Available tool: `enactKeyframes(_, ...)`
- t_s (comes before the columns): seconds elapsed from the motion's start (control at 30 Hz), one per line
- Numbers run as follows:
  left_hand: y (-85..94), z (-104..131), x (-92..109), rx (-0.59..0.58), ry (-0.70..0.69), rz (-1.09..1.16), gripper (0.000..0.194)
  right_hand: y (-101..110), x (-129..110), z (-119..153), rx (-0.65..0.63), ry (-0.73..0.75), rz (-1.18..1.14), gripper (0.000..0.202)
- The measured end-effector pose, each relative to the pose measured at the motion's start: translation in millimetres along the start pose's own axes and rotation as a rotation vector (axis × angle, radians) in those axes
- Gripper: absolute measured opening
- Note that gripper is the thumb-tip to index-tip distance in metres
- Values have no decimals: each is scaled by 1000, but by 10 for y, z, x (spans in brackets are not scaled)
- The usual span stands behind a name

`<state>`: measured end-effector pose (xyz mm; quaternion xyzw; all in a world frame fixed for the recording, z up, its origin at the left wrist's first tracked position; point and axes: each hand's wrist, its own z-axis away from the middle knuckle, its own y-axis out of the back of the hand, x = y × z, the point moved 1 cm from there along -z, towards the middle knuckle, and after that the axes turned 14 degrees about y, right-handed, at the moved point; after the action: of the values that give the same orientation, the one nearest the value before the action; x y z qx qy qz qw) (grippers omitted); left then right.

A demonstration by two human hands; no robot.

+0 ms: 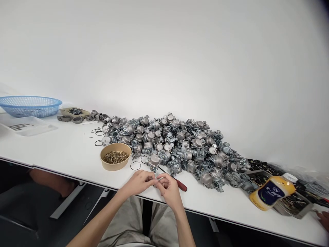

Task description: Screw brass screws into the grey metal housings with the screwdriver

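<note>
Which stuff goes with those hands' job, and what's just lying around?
Probably for the job, near left hand and right hand:
pile of metal parts
bowl of small brassy pieces
red-handled tool

Probably just lying about, farther off:
blue basket
yellow bottle
pale tray

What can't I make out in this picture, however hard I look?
All in the head view:
Whatever the left hand and right hand may be pinching: hidden by their own fingers.
Lower layers of the heaped metal parts: covered by those on top.
Fine shape of the brass-coloured pieces in the bowl: too small.
Small print on the bottle label: too small.
Another person's hand: cut off by the right edge.
</note>
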<state>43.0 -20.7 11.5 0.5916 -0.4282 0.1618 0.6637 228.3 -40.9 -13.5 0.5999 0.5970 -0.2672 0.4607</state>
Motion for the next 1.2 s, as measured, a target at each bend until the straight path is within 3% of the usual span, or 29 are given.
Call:
enactKeyframes(0.17, 20, -34, -39, -138, 43, 183, 27, -3, -60, 9, -29, 23, -2, 27)
enactKeyframes(0.47, 32, -89, -134, -255, 46, 449, 38, -89, -277, 20, -96, 134, 210, 23)
enactKeyframes(0.8, -55, -97, -169, -138, 24, 295, 27, -149, -181, 6, 48, 108, 490, 34)
enactKeyframes(1.0, -59, -92, -150, -100, -16, 264, 20, -142, -205, -13, 90, 11, 422, 35)
enactKeyframes(1.2, -16, -37, -98, -81, -38, 281, 17, -144, -168, -35, 167, 8, 351, 36)
